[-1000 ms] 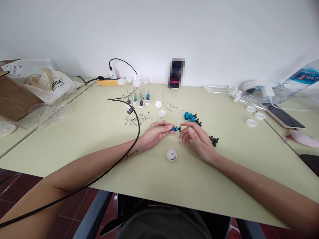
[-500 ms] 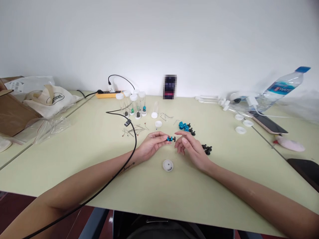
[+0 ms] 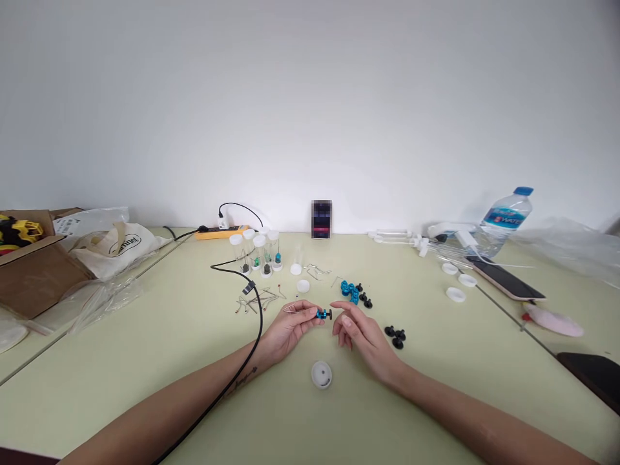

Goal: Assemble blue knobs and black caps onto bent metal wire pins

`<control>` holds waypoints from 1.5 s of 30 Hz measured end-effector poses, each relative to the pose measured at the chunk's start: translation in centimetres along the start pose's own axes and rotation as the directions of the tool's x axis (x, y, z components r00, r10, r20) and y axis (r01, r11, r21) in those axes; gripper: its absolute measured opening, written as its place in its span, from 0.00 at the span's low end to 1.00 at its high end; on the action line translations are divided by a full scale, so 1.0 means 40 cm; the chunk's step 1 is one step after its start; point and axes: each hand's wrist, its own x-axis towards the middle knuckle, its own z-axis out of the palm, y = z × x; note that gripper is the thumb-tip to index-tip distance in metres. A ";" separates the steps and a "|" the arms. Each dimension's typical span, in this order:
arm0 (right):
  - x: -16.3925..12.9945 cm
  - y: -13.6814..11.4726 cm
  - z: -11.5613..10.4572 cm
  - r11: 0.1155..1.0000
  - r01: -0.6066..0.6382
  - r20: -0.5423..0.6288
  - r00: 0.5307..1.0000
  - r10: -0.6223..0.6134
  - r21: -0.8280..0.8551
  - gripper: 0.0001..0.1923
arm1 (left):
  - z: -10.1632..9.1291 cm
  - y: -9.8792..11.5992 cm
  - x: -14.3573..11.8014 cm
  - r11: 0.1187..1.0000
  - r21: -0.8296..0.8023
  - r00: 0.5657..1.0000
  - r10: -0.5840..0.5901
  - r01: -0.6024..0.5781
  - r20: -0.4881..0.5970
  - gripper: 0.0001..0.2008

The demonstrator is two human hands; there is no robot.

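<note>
**Blue part pinched at centre frame, view tilted up**

Camera view has lifted since the earlier frame: hands sit lower in frame, more wall above. Left hand (image 3: pixel 290 329) is closed in a fingertip pinch on the blue-and-black part (image 3: pixel 323 314), raised just off the worktop (image 3: pixel 145 361), likely for access. Right hand (image 3: pixel 361 332) is loosely open, empty, fingertips just right of the part. White cap (image 3: pixel 321 374) lies below both hands.

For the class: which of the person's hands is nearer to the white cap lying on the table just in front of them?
Right. The right hand lies just up-right of the white cap; the left hand sits slightly farther, up-left.
</note>
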 end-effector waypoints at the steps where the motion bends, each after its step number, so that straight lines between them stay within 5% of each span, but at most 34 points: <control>1: 0.000 0.000 0.000 1.000 0.002 0.000 1.000 -0.002 -0.003 0.20 | 0.000 0.001 0.000 1.000 0.001 1.000 -0.002 0.002 0.001 0.09; 12: 0.000 0.000 -0.004 0.999 -0.028 0.037 0.999 0.030 -0.035 0.20 | -0.005 0.002 0.006 1.000 0.024 0.999 -0.008 0.007 0.038 0.10; 33: 0.025 0.003 0.005 0.967 -0.138 -0.025 0.989 0.147 0.212 0.22 | -0.005 0.003 0.029 0.997 0.044 0.997 0.071 -0.070 -0.041 0.08; 45: 0.029 0.008 -0.004 0.983 -0.167 0.017 0.986 0.166 0.080 0.17 | -0.003 0.001 0.008 0.996 0.079 1.000 0.030 -0.031 0.010 0.10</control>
